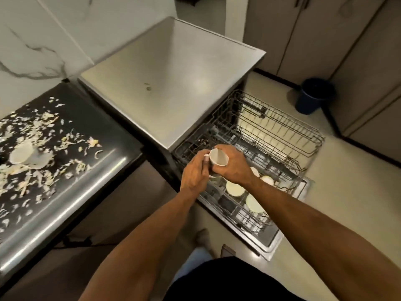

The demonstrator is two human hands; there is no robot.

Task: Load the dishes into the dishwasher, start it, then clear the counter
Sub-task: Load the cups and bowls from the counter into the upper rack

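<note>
Loading step in hand. Small white cup (219,157) held over the pulled-out racks, mouth tipped toward camera. Right hand (233,167) wrapped around cup body, fingers closed on it; left hand (196,173) curled at cup's 9 o'clock, fingertips on the handle side, exact contact unclear. Lower rack (245,210) at 5 o'clock of cup, already carrying pale dishes (234,189); upper rack (282,131) at 2 o'clock, apparently bare. Judgement: invert cup fully, seat mouth-down between tines, clear of loaded dishes. Another pale cup (21,156) lying among scraps (45,122) on dark counter (104,135), 9 o'clock.
</note>
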